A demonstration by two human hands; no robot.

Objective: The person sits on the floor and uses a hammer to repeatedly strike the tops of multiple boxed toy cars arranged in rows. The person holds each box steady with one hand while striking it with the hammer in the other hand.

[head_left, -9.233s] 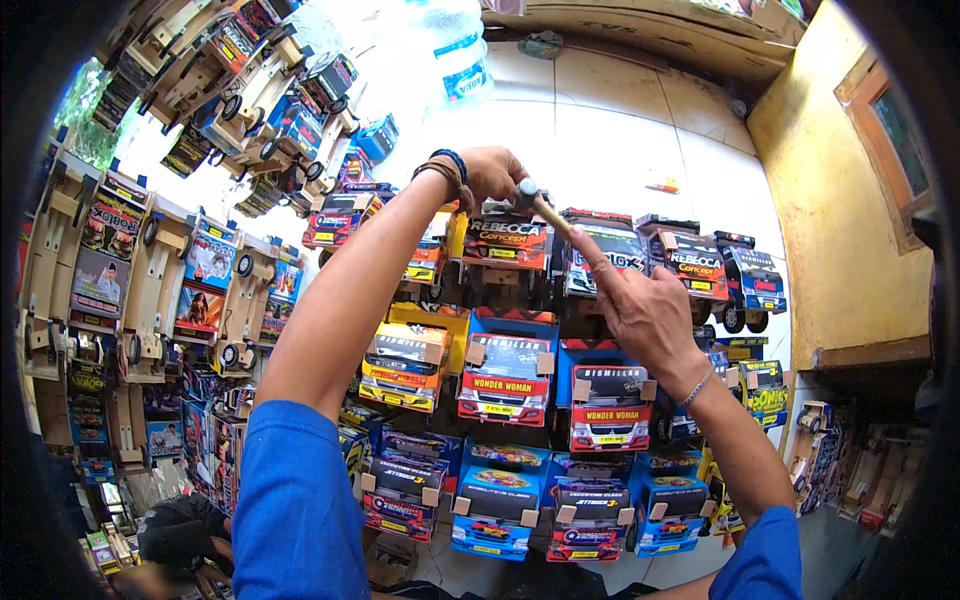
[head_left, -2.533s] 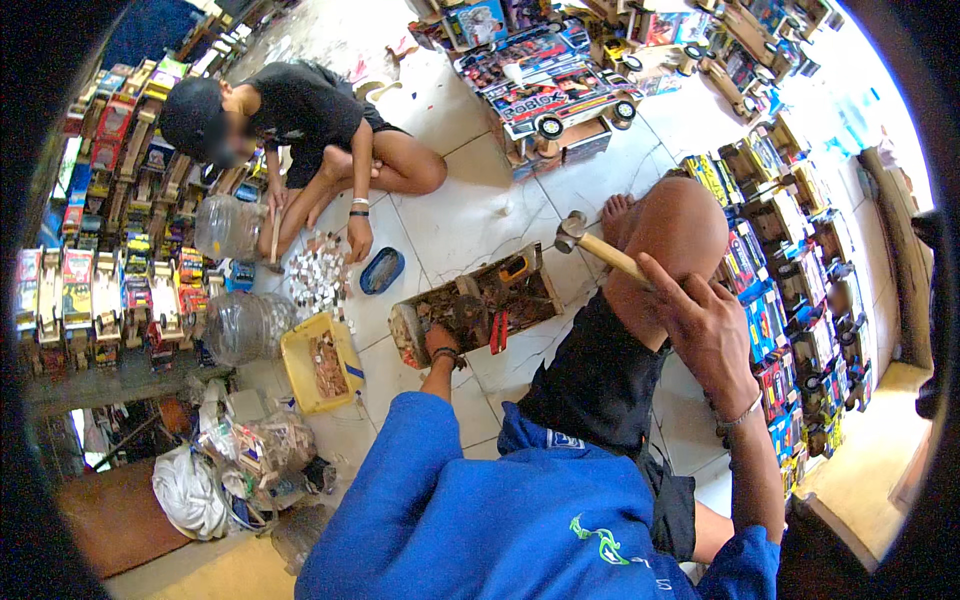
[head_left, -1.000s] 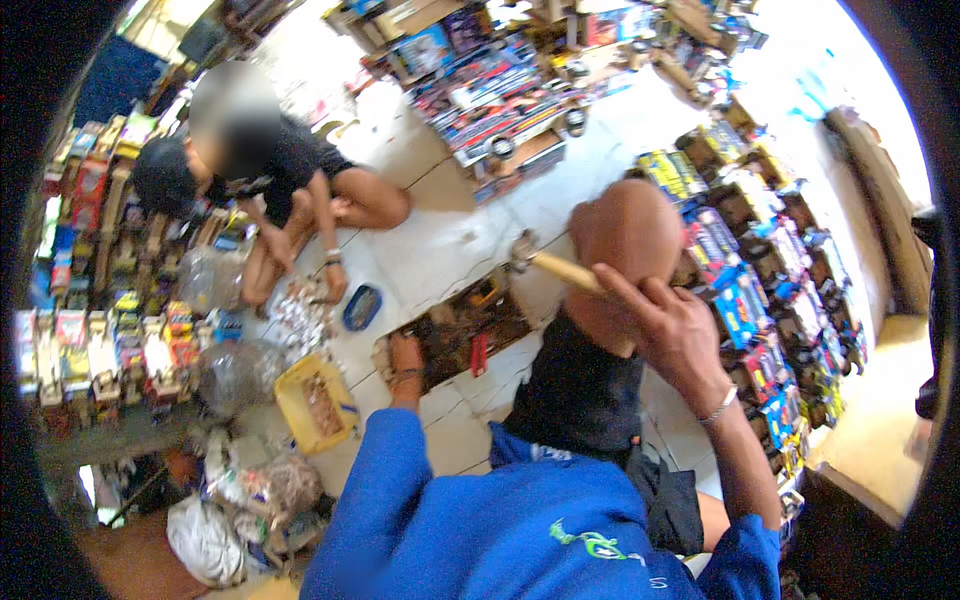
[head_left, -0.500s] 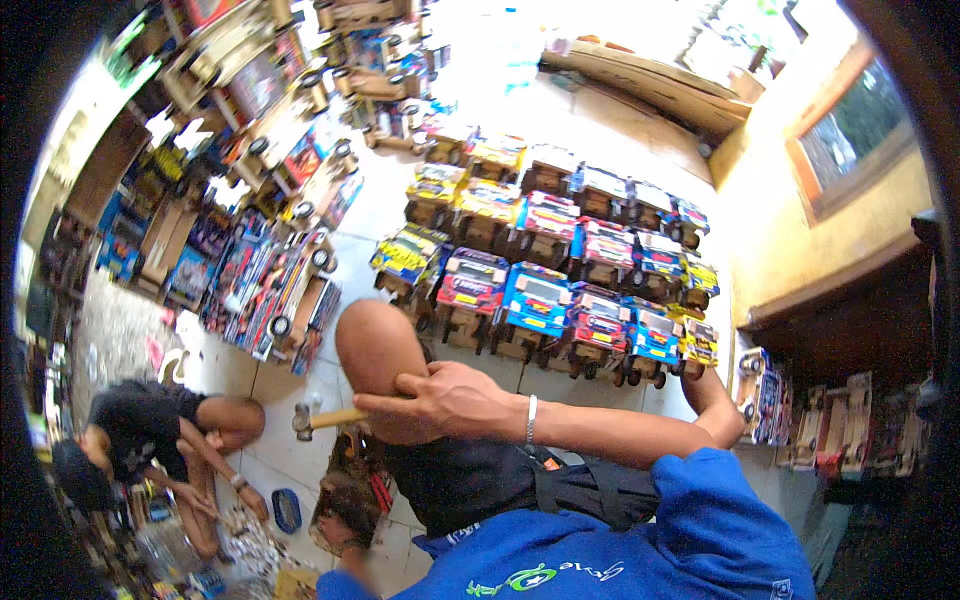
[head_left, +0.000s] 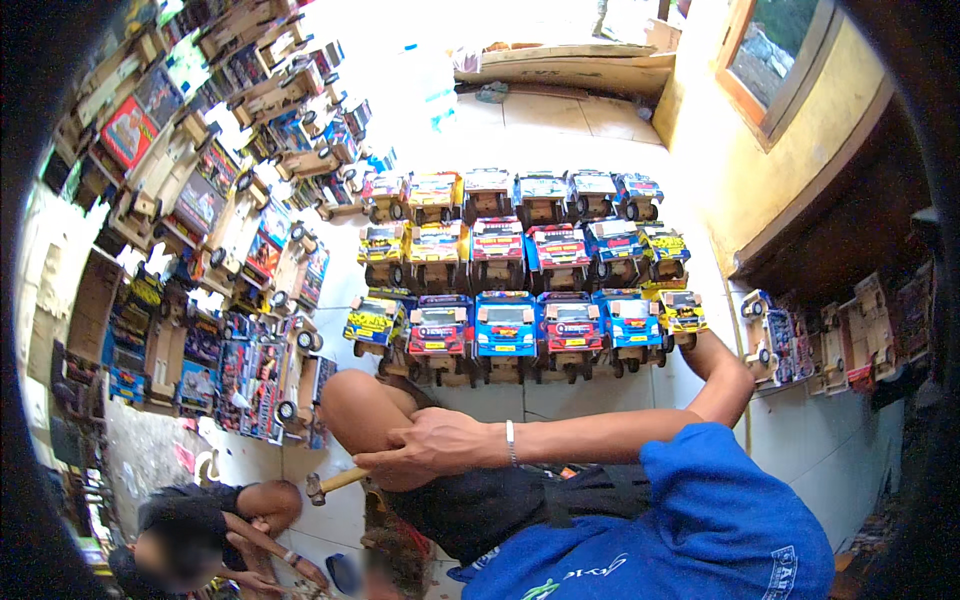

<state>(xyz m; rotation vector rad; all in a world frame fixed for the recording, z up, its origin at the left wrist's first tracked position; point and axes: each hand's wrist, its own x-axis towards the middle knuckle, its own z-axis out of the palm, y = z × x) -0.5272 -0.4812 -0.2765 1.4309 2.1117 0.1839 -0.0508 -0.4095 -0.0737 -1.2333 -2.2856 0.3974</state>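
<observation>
My right hand (head_left: pixel 440 443) is closed round the wooden handle of a hammer (head_left: pixel 340 482), resting against my bent knee (head_left: pixel 355 405). The hammer's metal head points left and slightly down. At the lower edge, my left hand (head_left: pixel 376 575) is only a smeared patch, its fingers unreadable. Beside it is a brown object (head_left: pixel 395 540) that I cannot make out clearly. Beyond my knees, toy trucks (head_left: pixel 505 325) with bright printed cabs and wooden undersides stand in three rows on the tiled floor.
More toy trucks are stacked high on the left (head_left: pixel 250 385), and others (head_left: pixel 780 345) stand at the right wall. At lower left another person (head_left: pixel 200 530) sits bent over, near a dark blue container (head_left: pixel 343 572). A wooden bench (head_left: pixel 570 68) lies at the back by a framed window (head_left: pixel 775 60).
The view has turned, so the truck rows now look level and sit further left. My right hand still holds the hammer, whose head appears lower. My left hand has slipped toward the lower edge.
</observation>
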